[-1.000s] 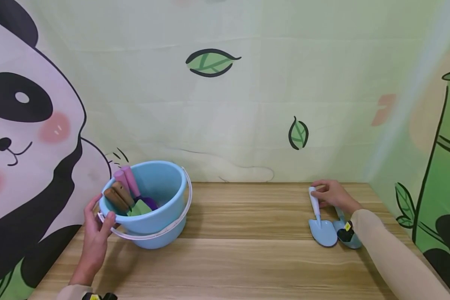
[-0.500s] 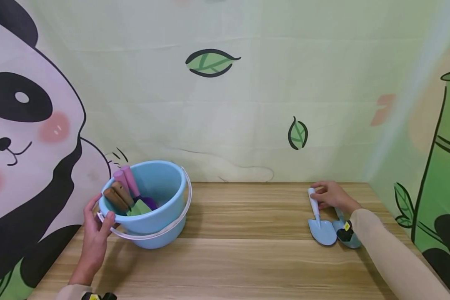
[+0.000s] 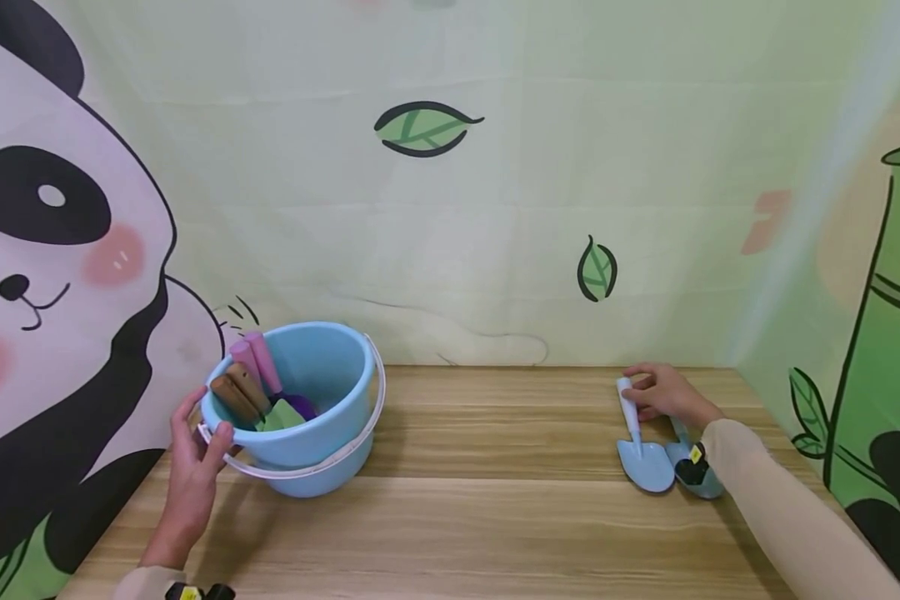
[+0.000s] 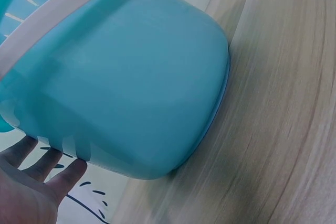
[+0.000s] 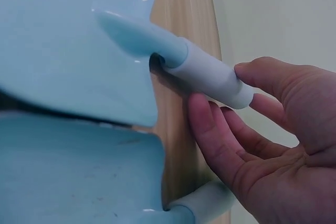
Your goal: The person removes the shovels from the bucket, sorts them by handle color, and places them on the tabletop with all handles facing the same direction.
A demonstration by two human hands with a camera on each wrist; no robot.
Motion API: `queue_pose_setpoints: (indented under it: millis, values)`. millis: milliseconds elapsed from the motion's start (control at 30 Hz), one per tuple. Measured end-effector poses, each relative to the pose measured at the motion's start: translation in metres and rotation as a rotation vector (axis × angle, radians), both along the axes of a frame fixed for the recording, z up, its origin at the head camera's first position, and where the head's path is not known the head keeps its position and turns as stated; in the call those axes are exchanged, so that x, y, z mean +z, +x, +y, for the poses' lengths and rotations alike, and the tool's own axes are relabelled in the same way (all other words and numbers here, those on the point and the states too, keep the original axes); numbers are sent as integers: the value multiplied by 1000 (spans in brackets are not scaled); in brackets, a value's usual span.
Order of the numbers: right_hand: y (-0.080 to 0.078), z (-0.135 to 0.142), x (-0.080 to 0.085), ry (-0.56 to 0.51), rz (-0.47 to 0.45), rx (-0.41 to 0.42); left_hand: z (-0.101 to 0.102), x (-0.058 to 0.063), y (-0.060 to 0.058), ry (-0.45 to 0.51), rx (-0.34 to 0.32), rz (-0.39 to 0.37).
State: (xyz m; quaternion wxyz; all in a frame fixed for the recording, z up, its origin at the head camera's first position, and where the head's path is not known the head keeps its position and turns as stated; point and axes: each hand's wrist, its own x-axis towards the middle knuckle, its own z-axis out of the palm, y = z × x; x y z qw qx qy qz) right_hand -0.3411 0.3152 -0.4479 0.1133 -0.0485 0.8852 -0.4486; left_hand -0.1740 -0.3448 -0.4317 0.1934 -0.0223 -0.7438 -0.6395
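Observation:
A light-blue bucket (image 3: 311, 454) with a white carrying handle (image 3: 315, 467) stands at the left of the table. My left hand (image 3: 191, 467) rests against its left side, thumb near the rim; fairly straight fingers (image 4: 65, 179) touch the outer wall in the left wrist view. At the right, two light-blue toy shovels lie side by side. My right hand (image 3: 671, 393) pinches the white handle end of the left toy shovel (image 3: 645, 465) between thumb and fingers. Its blade lies beside that of the other toy shovel (image 3: 708, 486), partly covered by my wrist and its black camera.
Inside the bucket lean pink handles (image 3: 262, 362), brown handles (image 3: 237, 392), a green piece (image 3: 280, 417) and a purple piece (image 3: 300, 406). Behind the wooden table (image 3: 495, 533) hangs a pale green cloth (image 3: 495, 275) printed with a panda and leaves.

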Motion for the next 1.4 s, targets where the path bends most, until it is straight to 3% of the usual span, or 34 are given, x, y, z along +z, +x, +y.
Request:
queue_pose_setpoints:
  millis: [600,967,1400]
  values:
    - [7,1,21,33,10,64,-1,0,1,-4,0,-17]
    - [9,-4,36,89,15,53,2,4,1,-21,6,-22]
    - [4,-6,54,171,104,139,2,2,1,-56,21,-40]
